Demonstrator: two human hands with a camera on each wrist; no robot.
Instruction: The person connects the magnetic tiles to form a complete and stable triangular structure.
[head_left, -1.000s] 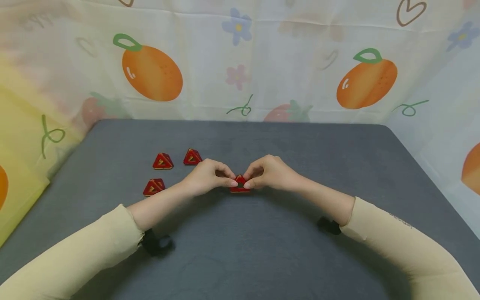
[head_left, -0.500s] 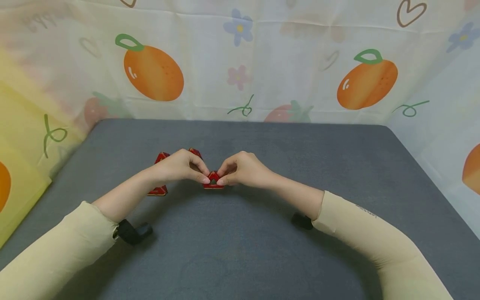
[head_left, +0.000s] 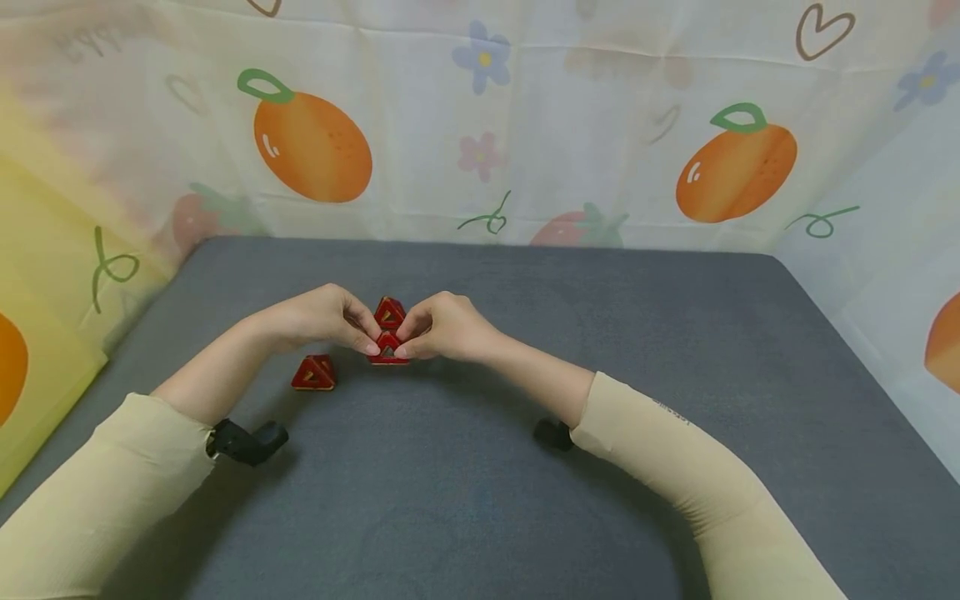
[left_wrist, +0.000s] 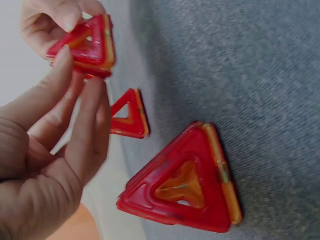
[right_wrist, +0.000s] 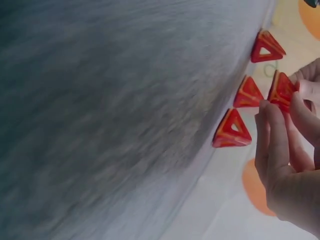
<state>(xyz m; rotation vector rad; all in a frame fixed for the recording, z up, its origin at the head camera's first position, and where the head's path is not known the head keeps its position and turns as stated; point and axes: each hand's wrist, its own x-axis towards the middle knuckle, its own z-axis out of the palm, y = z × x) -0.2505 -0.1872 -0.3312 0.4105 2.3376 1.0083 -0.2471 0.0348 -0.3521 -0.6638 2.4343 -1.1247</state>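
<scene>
Both hands hold one small red pyramid (head_left: 387,347) of triangular magnetic tiles, with gold-coloured edges. On its left side it is pinched by the thumb and fingers of my left hand (head_left: 322,318); my right hand (head_left: 452,327) pinches the right side. In the left wrist view, this held pyramid (left_wrist: 95,47) appears up above the cloth. Right behind it in the head view stands a matching pyramid (head_left: 390,312). Another pyramid (head_left: 314,373) sits to the left, below my left hand. A further pyramid (right_wrist: 266,47) shows in the right wrist view but is hidden behind my left hand in the head view.
A dark grey cloth (head_left: 480,492) covers the table. Behind it hangs a pale curtain (head_left: 420,125) printed with oranges and flowers. Black straps with a camera (head_left: 251,442) sit at the wrists, close over the table.
Both hands have carried the held pyramid leftward and slightly away from me, up to the rear pyramid. My left hand now covers the back-left pyramid; the front-left one is uncovered again.
</scene>
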